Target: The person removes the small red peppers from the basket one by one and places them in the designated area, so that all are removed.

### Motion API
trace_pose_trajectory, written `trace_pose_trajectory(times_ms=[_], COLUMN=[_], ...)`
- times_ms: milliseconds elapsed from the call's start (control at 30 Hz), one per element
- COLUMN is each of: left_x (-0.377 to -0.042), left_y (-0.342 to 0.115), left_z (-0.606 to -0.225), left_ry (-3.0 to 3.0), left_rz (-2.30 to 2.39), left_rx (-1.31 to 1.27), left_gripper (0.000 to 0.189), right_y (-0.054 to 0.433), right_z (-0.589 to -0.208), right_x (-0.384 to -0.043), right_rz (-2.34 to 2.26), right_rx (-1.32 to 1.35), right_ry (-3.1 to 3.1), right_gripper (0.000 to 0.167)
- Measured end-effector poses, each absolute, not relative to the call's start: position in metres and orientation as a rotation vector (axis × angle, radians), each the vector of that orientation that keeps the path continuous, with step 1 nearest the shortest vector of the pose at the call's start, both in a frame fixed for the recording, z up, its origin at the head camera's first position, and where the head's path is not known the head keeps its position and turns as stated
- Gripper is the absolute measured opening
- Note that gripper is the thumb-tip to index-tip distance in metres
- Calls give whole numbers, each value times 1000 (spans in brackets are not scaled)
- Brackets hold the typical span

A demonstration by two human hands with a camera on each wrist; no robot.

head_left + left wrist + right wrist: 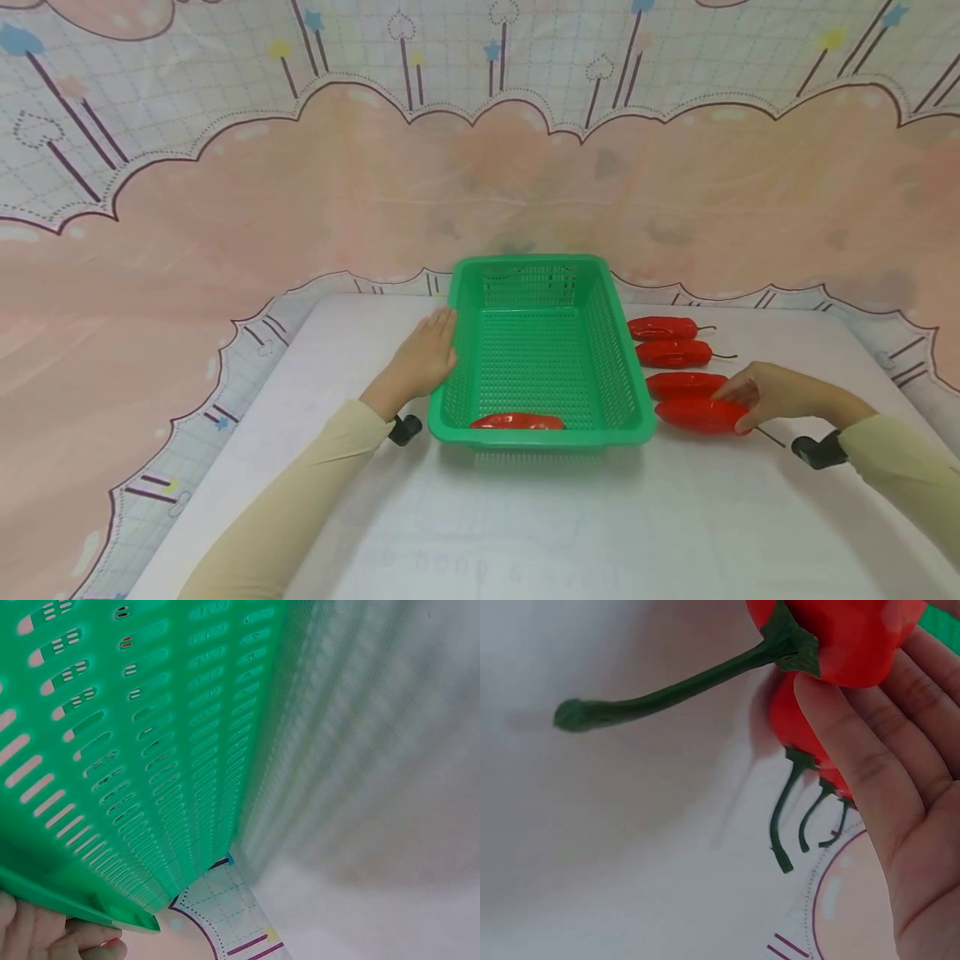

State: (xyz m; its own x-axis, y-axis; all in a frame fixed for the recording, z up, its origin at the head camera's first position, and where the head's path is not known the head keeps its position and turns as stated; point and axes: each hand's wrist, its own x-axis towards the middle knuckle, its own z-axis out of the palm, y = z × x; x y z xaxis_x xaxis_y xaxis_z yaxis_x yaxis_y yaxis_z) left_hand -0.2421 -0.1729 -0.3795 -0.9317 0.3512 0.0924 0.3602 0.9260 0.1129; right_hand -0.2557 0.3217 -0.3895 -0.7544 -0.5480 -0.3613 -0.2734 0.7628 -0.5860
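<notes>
A green plastic basket with slotted walls stands in the middle of the table. My left hand rests on its left rim, fingers laid together; in the left wrist view, the fingers show at the rim's edge, partly hidden. One red pepper lies inside the basket by the near wall. To the right, my right hand grips the nearest red pepper between thumb and fingers. Its green stem points away from the basket in the right wrist view.
Behind the held pepper, three more red peppers lie in a row beside the basket: one close behind, another farther back and the farthest. A patterned cloth rises behind the white table.
</notes>
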Motion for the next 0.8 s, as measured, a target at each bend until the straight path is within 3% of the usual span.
trace_pose_trajectory(times_ms=[800], left_x=[-241], left_y=[-171], left_z=[-377], left_ry=[-3027], left_rz=[-207], left_rx=[-551], left_gripper=[60], right_y=[317], right_z=[-405], right_x=[-255], right_rz=[-697], right_rx=[-610], right_ry=[2414], right_gripper=[52])
